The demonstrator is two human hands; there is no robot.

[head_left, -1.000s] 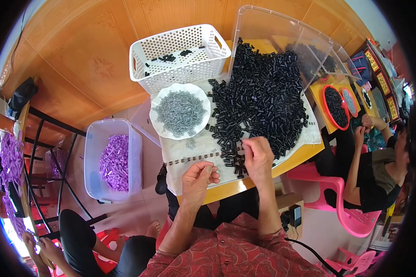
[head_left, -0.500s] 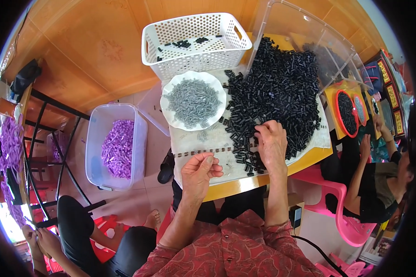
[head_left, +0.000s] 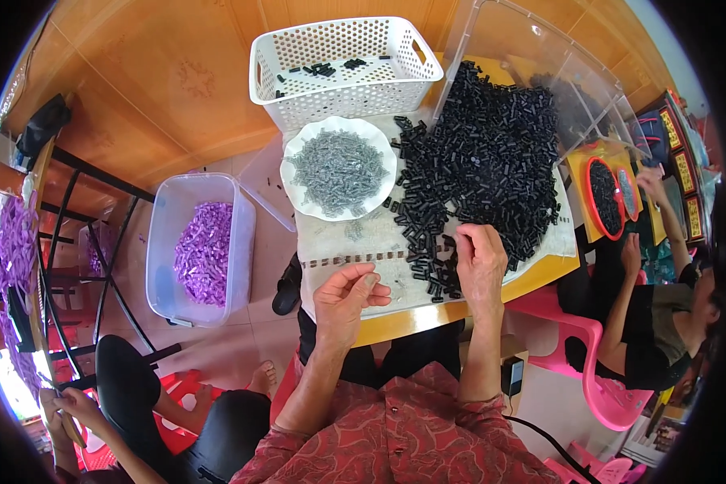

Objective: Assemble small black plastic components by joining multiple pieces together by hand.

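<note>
My left hand (head_left: 343, 306) is over the cloth near the table's front edge, its fingers curled in toward the thumb; whatever lies between them is too small to make out. At the near edge of a big heap of short black plastic tubes (head_left: 492, 153), the fingertips of my right hand (head_left: 482, 256) are pinched together. I cannot make out what they hold. Beyond my left hand stands a white scalloped plate (head_left: 292, 191) piled with small clear grey pieces (head_left: 339, 173). A few clear bits lie on the white cloth (head_left: 323, 238) beside it.
A white perforated basket (head_left: 343, 93) with some black tubes stands behind the plate. A clear plastic bin (head_left: 532, 48) leans behind the heap. On the floor at left is a tub (head_left: 160, 266) of purple pieces (head_left: 206, 254). People sit on both sides; a pink chair (head_left: 593, 363) is at right.
My right hand has shifted slightly right and toward me at the heap's edge. My left hand stays nearly in place. The person at right has raised a hand.
</note>
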